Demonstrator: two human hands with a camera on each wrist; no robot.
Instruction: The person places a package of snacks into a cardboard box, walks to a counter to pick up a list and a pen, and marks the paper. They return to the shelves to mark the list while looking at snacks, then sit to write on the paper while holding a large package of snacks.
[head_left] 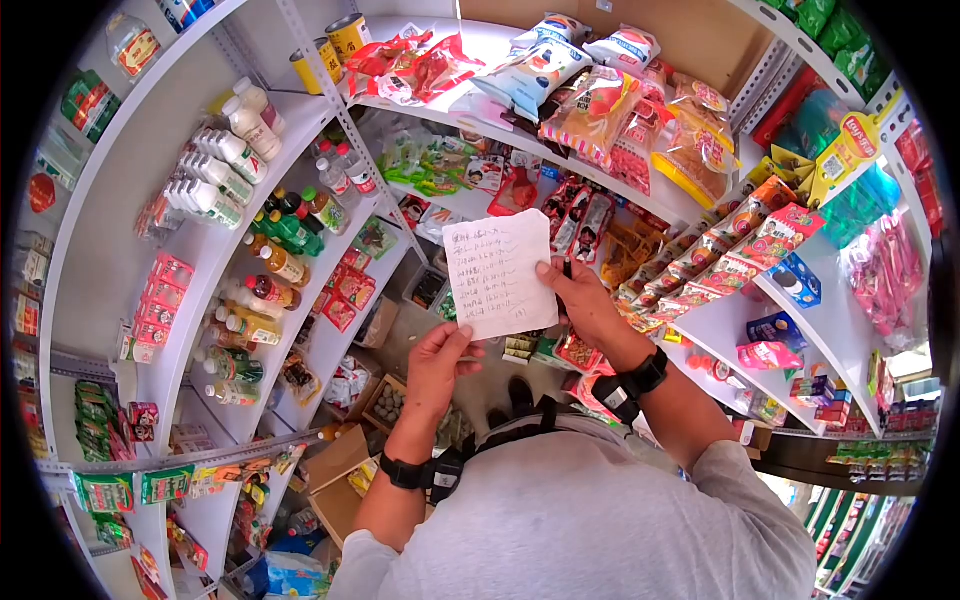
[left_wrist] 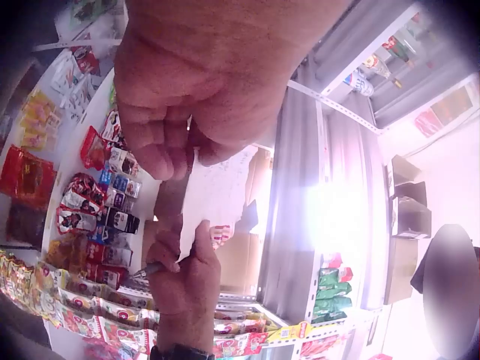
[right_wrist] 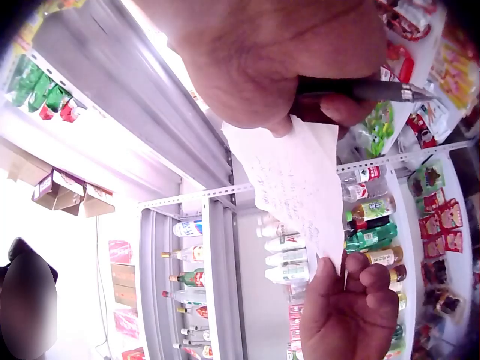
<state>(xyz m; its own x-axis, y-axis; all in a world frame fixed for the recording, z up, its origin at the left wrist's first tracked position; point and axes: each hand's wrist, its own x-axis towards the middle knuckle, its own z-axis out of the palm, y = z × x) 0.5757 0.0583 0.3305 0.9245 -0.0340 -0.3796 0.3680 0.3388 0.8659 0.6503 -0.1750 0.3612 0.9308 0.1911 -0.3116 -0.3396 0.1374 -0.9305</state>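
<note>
A white sheet of paper (head_left: 500,275) with several lines of handwriting is held up in front of the body. The left hand (head_left: 440,365) pinches its lower left corner between thumb and fingers. At the sheet's right edge the right hand (head_left: 583,305) grips it, thumb on the written face. A dark pen (right_wrist: 375,91) lies in the fingers of the right hand (right_wrist: 277,67), seen in the right wrist view. That view also shows the left hand (right_wrist: 349,307) at the paper's lower end, its other fingers curled.
Shelves curve around the person. Drink bottles (head_left: 285,265) stand at left, bagged bread (head_left: 590,105) lies on the top shelf ahead, and hanging snack strips (head_left: 740,250) are at right. An open cardboard box (head_left: 340,480) is on the lower left. Another person (left_wrist: 448,292) appears at the right edge of the left wrist view.
</note>
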